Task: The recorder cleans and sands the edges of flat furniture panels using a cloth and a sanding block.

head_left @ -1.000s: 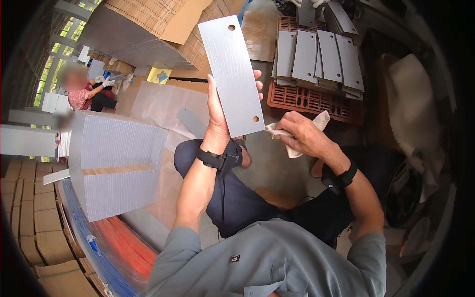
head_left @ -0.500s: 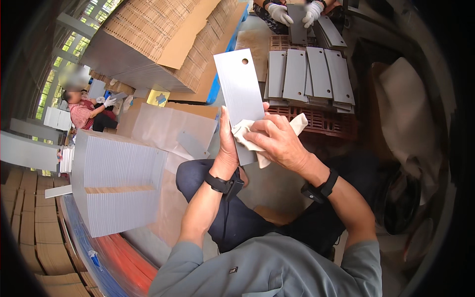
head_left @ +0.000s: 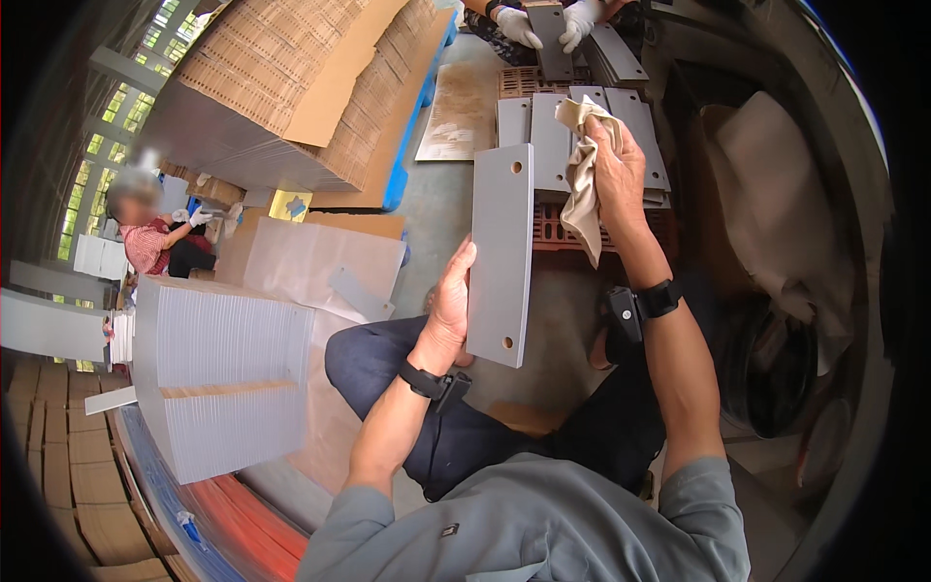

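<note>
My left hand [head_left: 450, 296] grips a flat grey panel [head_left: 500, 257] by its left edge, thumb along the side and the other fingers hidden behind. The panel stands nearly upright before me, with a round hole near each end. My right hand [head_left: 618, 175] is raised to the right of the panel, apart from it, closed on a cream cloth [head_left: 582, 194] that hangs down from the fingers. Behind this hand, similar grey panels [head_left: 550, 145] lie in overlapping rows on a brown plastic crate [head_left: 558, 233].
Across from me, a co-worker's white-gloved hands [head_left: 548, 27] hold another grey panel. A tall stack of grey panels [head_left: 228, 330] stands at my left. Stacked cardboard-coloured pieces [head_left: 281, 87] rest on a blue pallet [head_left: 396, 184]. Another person [head_left: 155, 233] sits far left.
My right hand has lifted the cloth off the panel and moved up and right. The panel has turned more upright and shifted right and lower, still in my left hand.
</note>
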A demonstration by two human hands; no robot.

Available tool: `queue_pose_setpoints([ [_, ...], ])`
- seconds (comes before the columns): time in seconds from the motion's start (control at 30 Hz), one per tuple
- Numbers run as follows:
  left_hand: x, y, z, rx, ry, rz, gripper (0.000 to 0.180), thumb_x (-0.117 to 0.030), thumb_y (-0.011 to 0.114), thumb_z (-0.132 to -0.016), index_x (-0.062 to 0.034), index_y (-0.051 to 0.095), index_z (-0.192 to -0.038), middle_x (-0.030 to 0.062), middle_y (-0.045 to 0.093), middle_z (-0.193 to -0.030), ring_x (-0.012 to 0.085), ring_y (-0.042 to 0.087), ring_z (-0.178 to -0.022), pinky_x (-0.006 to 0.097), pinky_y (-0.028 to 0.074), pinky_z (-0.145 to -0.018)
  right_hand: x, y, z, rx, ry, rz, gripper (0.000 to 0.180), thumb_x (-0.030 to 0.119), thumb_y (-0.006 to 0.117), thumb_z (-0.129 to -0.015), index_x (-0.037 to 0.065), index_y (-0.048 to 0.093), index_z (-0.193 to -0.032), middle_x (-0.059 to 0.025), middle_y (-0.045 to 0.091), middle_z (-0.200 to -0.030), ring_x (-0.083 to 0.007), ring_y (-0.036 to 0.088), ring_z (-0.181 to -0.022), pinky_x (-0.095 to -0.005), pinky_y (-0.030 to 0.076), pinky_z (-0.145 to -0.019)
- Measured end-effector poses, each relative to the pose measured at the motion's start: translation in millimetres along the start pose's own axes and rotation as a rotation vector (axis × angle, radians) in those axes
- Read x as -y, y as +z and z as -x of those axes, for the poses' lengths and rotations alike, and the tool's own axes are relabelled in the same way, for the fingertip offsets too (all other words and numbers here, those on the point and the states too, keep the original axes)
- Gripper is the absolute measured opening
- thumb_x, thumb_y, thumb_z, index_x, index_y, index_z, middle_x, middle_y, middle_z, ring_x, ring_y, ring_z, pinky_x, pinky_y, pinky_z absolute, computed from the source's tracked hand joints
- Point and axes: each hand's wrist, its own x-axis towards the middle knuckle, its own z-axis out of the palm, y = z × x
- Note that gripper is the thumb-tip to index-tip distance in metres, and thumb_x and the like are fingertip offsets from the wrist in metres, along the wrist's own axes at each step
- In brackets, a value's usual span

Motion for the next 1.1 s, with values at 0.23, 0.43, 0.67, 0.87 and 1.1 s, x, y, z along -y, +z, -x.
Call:
queue_pose_setpoints([
  [0.23, 17, -20, 18, 0.207, 0.285, -0.578, 0.045, -0.024, 0.05, -0.107, -0.0096, 0.041, -0.149, 0.0064, 0.056, -0.122, 0.0193, 0.058, -0.118, 0.033, 0.052, -0.098, -8, 31, 127, 0.82, -0.827, 0.639, 0.045, 0.011, 0.08, -0.072, 0.017, 0.069, -0.116, -0.0096, 0.057, -0.124, -0.0312, 0.057, -0.114, -0.046, 0.047, -0.102],
  [0.43, 34, -26, 20, 0.524, -0.31, 0.431, 0.066, -0.04, 0.078, -0.089, -0.0068, 0.047, -0.137, 0.0062, 0.055, -0.103, 0.0174, 0.059, -0.09, 0.032, 0.051, -0.077, -11, 40, 77, 0.469, -0.755, 0.963, 0.034, 0.024, 0.071, -0.09, 0.019, 0.067, -0.124, -0.0103, 0.055, -0.139, -0.0397, 0.047, -0.135, -0.0548, 0.039, -0.111],
  [0.67, 20, 3, 31, 0.497, -0.361, 0.024, 0.052, -0.044, 0.047, -0.106, 0.0005, 0.051, -0.133, 0.0067, 0.054, -0.092, 0.0116, 0.053, -0.073, 0.029, 0.046, -0.061, 9, 23, 24, 0.405, -0.125, 0.602, 0.033, 0.037, 0.062, -0.102, 0.006, 0.069, -0.11, -0.0091, 0.07, -0.079, -0.0176, 0.066, -0.073, -0.0336, 0.052, -0.068],
  [0.87, 3, 13, 32, 0.281, -0.346, -0.158, 0.086, -0.066, 0.057, -0.095, 0.0044, 0.046, -0.142, 0.022, 0.062, -0.125, 0.0266, 0.068, -0.099, 0.039, 0.061, -0.083, 11, 11, 33, 0.389, -0.086, 0.64, 0.028, 0.032, 0.065, -0.101, 0.005, 0.071, -0.107, -0.01, 0.072, -0.078, -0.0174, 0.069, -0.069, -0.0338, 0.053, -0.065],
  [1.1, 11, -11, 33, 0.396, -0.316, -0.225, 0.094, -0.075, 0.053, -0.092, 0.003, 0.046, -0.143, 0.0231, 0.061, -0.126, 0.0277, 0.068, -0.101, 0.04, 0.061, -0.084, 19, -19, 3, -0.009, -0.289, 0.586, 0.03, 0.031, 0.064, -0.102, 0.006, 0.071, -0.116, -0.008, 0.072, -0.085, -0.0164, 0.067, -0.078, -0.032, 0.053, -0.072],
])
